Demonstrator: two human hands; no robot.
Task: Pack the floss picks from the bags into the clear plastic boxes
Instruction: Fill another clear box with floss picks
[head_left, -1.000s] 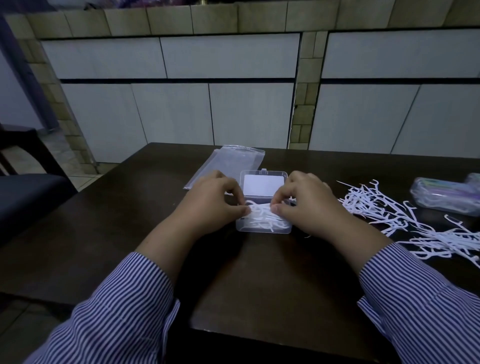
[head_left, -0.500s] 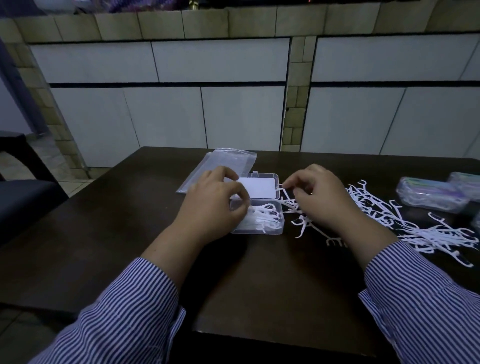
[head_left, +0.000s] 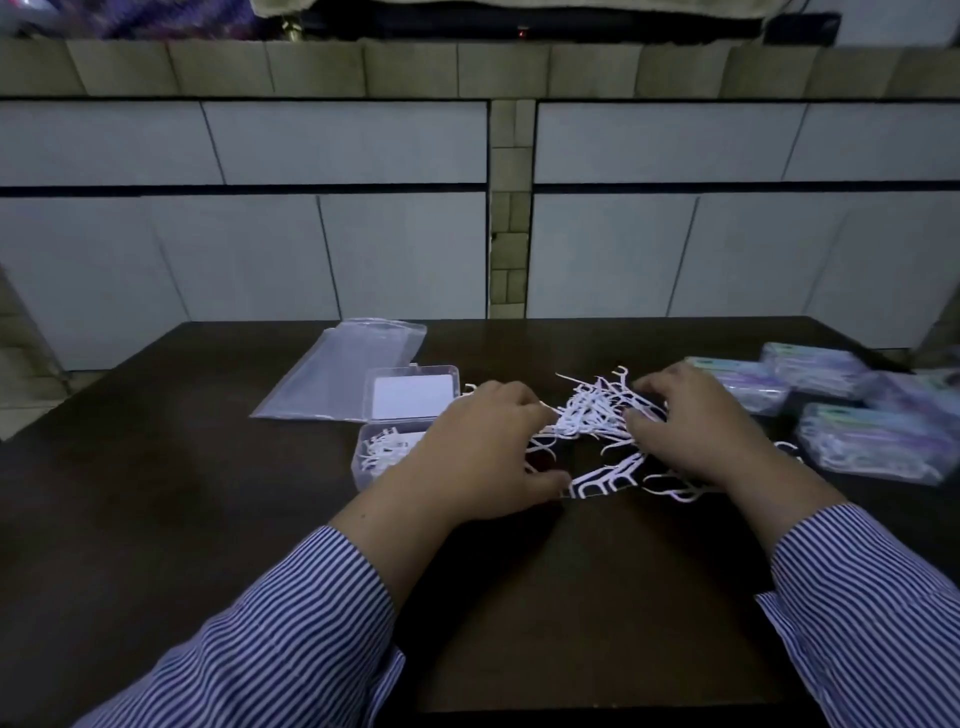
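Left to right: one empty bag lies flat on my counter; one open clear box, partly filled. My left hand has left the box and, with my right hand, now gathers the loose floss picks, fingers curled round them: a refill, I judge. Four packed boxes sit far right.

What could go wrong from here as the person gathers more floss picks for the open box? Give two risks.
1. The loose floss picks lie tangled between the left hand and right hand, so a grab may drag extra picks across the table.
2. The open box sits right beside the left hand's wrist; a sideways move might nudge it and spill the picks inside.
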